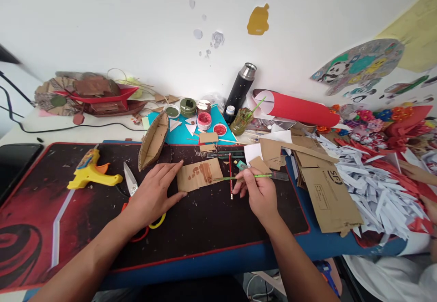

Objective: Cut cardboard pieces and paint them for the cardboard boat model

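A rectangular piece of brown cardboard (191,184) lies on the dark mat, with darker brown paint smeared over its upper middle and right. My left hand (153,192) holds its left edge, fingers at the upper corner and thumb at the lower one. Pinched in my right hand (256,192) is a thin green paintbrush (225,178), its tip at the card's right side by the wet paint. A red pencil (231,170) lies beneath the brush. Scissors (131,179) with red and yellow handles are partly hidden under my left hand and wrist.
A cardboard boat hull (153,140) stands behind my left hand, a yellow glue gun (92,170) farther left. Open paint jars (188,107), a cloudy water jar (241,120) and a black flask (241,85) line the back. Right are folded cardboard (327,192), paper strips (368,188) and another person's hand (430,208).
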`<state>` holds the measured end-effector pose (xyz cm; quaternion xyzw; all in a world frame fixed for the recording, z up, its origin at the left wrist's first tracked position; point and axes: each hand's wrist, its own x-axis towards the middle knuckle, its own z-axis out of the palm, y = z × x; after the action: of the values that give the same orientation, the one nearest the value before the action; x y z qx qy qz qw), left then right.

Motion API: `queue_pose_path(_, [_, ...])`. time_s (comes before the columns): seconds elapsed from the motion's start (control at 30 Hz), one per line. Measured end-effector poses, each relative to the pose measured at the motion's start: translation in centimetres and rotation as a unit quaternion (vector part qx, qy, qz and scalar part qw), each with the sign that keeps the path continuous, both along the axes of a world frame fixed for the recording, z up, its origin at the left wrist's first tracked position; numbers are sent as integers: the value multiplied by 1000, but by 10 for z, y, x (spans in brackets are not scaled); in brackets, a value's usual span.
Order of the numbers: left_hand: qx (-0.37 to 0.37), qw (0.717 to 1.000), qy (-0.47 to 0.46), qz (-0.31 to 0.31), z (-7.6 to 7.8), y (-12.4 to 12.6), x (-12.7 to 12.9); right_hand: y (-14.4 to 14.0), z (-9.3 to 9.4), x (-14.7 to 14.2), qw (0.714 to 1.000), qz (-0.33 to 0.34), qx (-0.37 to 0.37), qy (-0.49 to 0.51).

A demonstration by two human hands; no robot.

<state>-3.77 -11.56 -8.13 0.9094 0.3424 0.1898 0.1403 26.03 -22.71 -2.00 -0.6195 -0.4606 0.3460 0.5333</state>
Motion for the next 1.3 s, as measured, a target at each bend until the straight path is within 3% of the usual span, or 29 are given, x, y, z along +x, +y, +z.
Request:
queue_pose_path(0.7, [-12, 1000, -11, 3, 0, 1, 0, -9, 0, 3, 999, -28, -11, 19])
queue_pose_path(1.3, [0, 1000, -6, 3, 1, 1, 0, -8, -5, -8, 999, -14, -12, 36])
